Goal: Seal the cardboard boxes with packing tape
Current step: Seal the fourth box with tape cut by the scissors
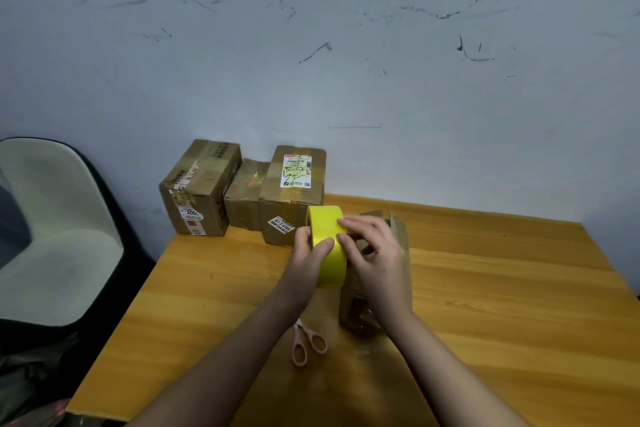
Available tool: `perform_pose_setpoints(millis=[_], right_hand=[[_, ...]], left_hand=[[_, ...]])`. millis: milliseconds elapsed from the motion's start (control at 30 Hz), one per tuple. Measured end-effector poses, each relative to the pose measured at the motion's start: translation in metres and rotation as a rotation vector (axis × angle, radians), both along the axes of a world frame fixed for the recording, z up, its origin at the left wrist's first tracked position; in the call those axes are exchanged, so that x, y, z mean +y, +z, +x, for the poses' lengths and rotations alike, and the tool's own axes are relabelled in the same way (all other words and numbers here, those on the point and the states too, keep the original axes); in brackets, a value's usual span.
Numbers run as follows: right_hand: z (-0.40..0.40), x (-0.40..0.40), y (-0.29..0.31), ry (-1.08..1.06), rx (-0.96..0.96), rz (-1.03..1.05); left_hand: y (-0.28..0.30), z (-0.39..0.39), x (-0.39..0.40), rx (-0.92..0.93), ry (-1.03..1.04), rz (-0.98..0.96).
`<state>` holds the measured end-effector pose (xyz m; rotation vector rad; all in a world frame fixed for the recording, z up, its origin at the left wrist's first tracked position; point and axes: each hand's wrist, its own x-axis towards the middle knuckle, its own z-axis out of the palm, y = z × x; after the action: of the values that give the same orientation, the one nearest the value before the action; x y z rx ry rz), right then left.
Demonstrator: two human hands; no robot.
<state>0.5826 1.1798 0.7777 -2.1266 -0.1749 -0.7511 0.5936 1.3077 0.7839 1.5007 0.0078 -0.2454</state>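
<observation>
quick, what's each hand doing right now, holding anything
Left hand: grips the yellow tape roll, thumb across its face.
Right hand: fingertips on the roll's top edge; whether it pinches the tape end cannot be told.

Place: I read this as a plain room used as a makeshift parcel-packing corner, home or small office I cannot tell
Wall: bare pale wall scuffed with dark marks
Table: I see a wooden table pushed against it
Parcels: three cardboard boxes with shipping labels, standing together at the table's far left edge
Tools: yellow tape roll, pink-handled scissors
Seat: white shell chair at my left
</observation>
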Motion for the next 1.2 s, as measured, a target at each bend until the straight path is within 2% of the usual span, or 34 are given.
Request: perform_pose_setpoints(millis=[100, 233, 333, 467, 633, 767, 967, 1033, 1200], right_hand=[[0.004, -0.002, 0.005, 0.029, -0.032, 0.072], [0.010, -0.007, 0.016, 0.158, 0.107, 0.256], [0.013, -0.011, 0.019, 0.197, 0.157, 0.286], [0.014, -0.011, 0.020, 0.142, 0.137, 0.184], [0.015, -0.005, 0.017, 0.023, 0.148, -0.078], [0.009, 0.003, 0.014, 0.015, 0.063, -0.237], [0.013, 0.000, 0.017, 0.146, 0.252, 0.179], [0.015, 0.001, 0.016, 0.137, 0.276, 0.206], [0.021, -0.004, 0.013, -0.016, 0.172, 0.141]], left_hand=[[0.002, 0.001, 0.000, -0.081, -0.002, 0.033], [0.005, 0.005, 0.004, -0.109, -0.011, 0.044], [0.006, 0.007, 0.006, -0.126, -0.037, 0.030], [0.004, 0.009, 0.005, -0.121, -0.041, 0.034], [0.001, 0.010, 0.001, -0.141, -0.061, 0.243], [0.001, 0.016, 0.001, -0.087, 0.004, 0.230], [-0.001, 0.018, 0.000, -0.008, -0.032, 0.179], [-0.002, 0.019, -0.001, 0.014, -0.044, 0.158], [-0.003, 0.019, -0.002, 0.007, -0.115, 0.140]])
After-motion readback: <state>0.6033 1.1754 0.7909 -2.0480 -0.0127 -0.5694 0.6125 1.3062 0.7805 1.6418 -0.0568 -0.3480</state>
